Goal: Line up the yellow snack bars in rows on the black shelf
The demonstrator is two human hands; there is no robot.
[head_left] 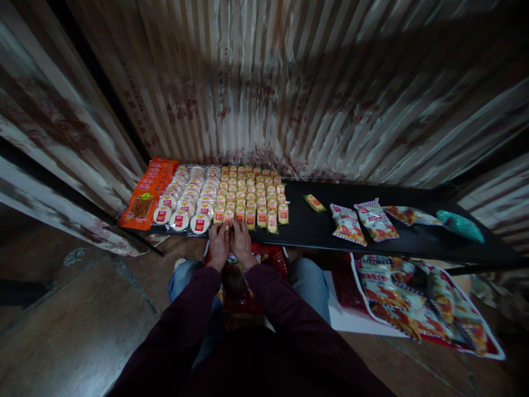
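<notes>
Small yellow snack packets (pixel 250 196) with red labels stand in tight rows on the black shelf (pixel 297 220). My left hand (pixel 219 242) and my right hand (pixel 243 241) are side by side at the shelf's front edge, thumbs close together. Their fingers are closed around small yellow packets at the front of the rows, which they partly cover. Left of these are rows of round white packets (pixel 199 223) with red labels. Farther left lies a flat orange bag (pixel 149 193). One yellow packet (pixel 314 202) lies apart to the right.
Two snack bags (pixel 348 223) (pixel 376 219), another bag (pixel 411 215) and a teal-green packet (pixel 460 225) lie on the shelf's right. Below, an open red bag (pixel 347 281) holds several snack bags. Another red bag (pixel 279 259) sits between my knees. Pleated curtain (pixel 256 110) hangs behind.
</notes>
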